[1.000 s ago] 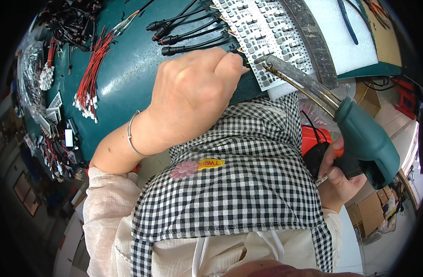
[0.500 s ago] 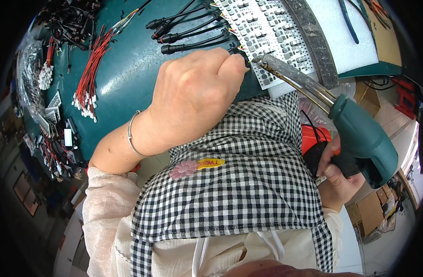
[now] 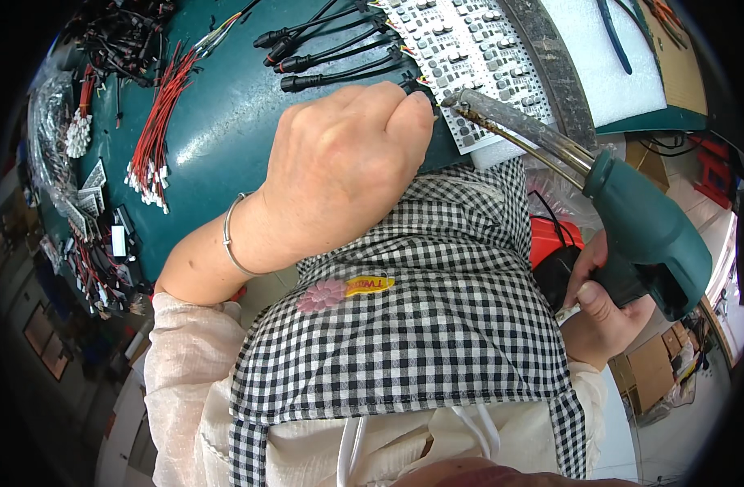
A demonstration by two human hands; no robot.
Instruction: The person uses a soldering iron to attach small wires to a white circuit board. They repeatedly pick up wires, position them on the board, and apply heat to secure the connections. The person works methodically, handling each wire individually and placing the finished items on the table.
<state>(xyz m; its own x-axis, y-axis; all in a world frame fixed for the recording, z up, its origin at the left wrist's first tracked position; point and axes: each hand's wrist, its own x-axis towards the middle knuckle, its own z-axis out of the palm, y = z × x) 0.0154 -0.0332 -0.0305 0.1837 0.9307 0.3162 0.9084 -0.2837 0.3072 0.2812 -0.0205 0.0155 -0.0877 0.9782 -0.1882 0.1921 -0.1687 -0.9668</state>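
Observation:
My left hand is closed at the near left edge of a white circuit board panel, its fingertips curled under and hidden. What it pinches does not show. Several black cables with round plugs lie just beyond it, their thin coloured wire ends along the panel's left edge. In my right hand is a green soldering gun, gripped by its handle. Its long metal tip points left over the panel's near end, close to my left fingers. A clear tube runs along the gun's front.
A dark worn bar lies along the panel's right side, with white foam beyond. Red wires with white connectors lie on the green table at left. Black cables pile up at the far left.
The soldering gun's body and my right hand have shifted slightly right, while its tip stays near my left fingers. My left hand is almost still.

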